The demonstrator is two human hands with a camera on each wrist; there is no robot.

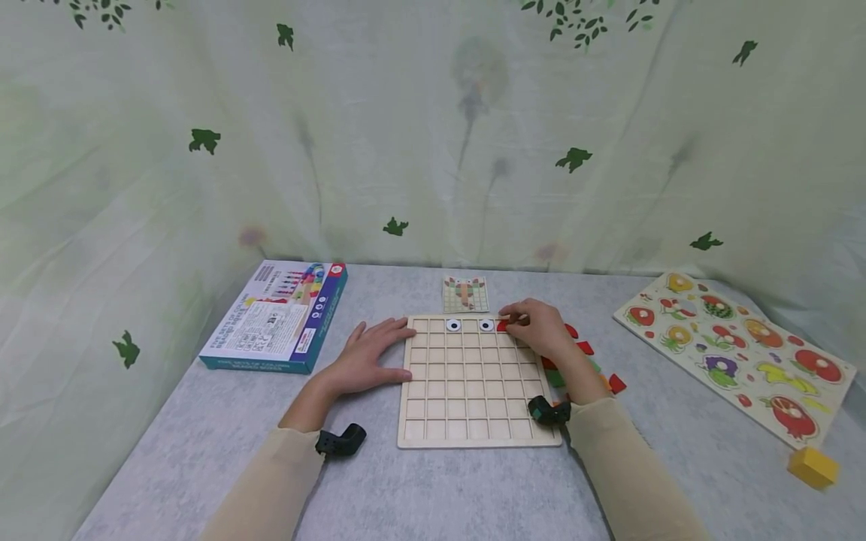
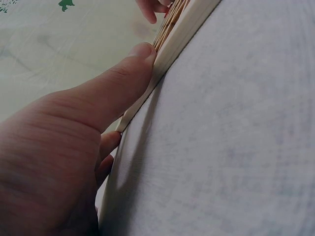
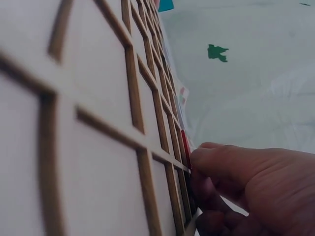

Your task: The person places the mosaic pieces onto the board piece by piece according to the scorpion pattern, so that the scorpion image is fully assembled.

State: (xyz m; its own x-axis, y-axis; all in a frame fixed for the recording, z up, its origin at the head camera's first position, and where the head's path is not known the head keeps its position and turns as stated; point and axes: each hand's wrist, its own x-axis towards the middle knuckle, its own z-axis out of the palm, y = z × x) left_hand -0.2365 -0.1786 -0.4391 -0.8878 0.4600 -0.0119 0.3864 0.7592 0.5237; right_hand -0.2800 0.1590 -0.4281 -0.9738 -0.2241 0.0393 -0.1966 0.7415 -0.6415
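A wooden grid board (image 1: 467, 409) lies flat in the middle of the table. Two white tiles with eye designs, the left eye tile (image 1: 453, 325) and the right eye tile (image 1: 486, 325), sit in its far row. Just right of them is a red tile (image 1: 502, 326), which my right hand (image 1: 541, 327) pinches at the far row; the right wrist view shows thumb and finger at the red tile's edge (image 3: 185, 147). My left hand (image 1: 361, 361) rests against the board's left edge, fingers extended, thumb (image 2: 125, 78) touching the rim.
Several red, green and orange tiles (image 1: 616, 384) lie right of the board, partly under my right forearm. Behind the board is a small pattern card (image 1: 465, 294). A boxed set (image 1: 260, 327) lies at left, a fruit puzzle board (image 1: 737, 338) and yellow block (image 1: 814, 467) at right.
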